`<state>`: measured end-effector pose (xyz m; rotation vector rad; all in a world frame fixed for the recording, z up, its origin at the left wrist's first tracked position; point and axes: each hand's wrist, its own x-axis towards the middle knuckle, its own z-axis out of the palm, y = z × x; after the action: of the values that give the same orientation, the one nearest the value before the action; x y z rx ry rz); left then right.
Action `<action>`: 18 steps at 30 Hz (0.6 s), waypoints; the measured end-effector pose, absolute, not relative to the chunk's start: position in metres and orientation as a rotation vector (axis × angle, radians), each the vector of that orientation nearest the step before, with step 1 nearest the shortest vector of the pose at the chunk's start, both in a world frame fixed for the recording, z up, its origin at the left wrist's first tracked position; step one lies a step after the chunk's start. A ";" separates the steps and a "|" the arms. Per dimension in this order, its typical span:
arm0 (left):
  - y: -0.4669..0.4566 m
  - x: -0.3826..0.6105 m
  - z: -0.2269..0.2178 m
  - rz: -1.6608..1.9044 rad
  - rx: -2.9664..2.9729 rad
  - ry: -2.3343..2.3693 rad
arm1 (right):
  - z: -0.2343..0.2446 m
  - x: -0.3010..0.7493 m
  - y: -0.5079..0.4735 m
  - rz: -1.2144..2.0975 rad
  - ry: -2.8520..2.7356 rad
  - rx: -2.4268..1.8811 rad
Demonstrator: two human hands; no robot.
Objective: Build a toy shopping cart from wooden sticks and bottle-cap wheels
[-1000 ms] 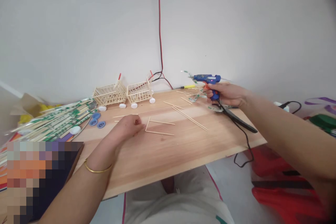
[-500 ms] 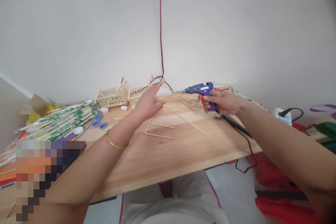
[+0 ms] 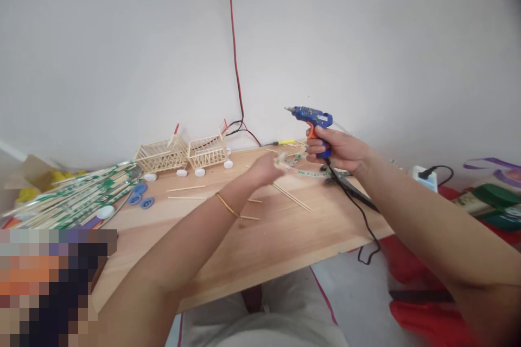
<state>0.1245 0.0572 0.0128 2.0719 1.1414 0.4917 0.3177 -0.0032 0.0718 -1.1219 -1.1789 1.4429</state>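
Note:
My right hand point(image 3: 340, 150) is closed round the handle of a blue glue gun point(image 3: 311, 117) with an orange trigger, held above the far right of the wooden board point(image 3: 264, 238), nozzle pointing left. Its black cord point(image 3: 358, 211) trails off the board's edge. My left hand point(image 3: 266, 168) reaches across the board toward crumpled green-and-white wrappers point(image 3: 301, 165) under the gun. It is smeared by motion, so its fingers are unclear. Thin wooden sticks point(image 3: 291, 197) lie on the board below it.
Two small stick-built carts point(image 3: 183, 154) with white cap wheels stand at the back by the wall. Blue and white bottle caps point(image 3: 138, 198) and a heap of wrapped sticks point(image 3: 73, 200) lie at the left. A red wire point(image 3: 234, 43) hangs down the wall. A power strip point(image 3: 423, 178) sits at the right.
My left hand left the sticks near the middle, rose and swung right toward the wrappers. My right hand dipped with the glue gun, then lifted it higher.

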 end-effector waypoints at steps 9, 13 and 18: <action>0.021 0.189 -0.003 0.380 2.532 0.791 | 0.087 0.300 -0.013 1.393 -1.122 -1.054; 0.053 0.178 0.000 0.316 2.504 1.045 | 0.099 0.312 -0.025 1.253 -1.112 -1.086; 0.099 0.175 0.016 0.420 2.506 1.254 | 0.099 0.329 -0.035 0.812 -1.130 -1.340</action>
<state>0.1748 0.0992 0.0165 2.5065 1.2537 0.4201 0.3289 -0.0346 0.0993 -1.3400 -1.1303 0.8116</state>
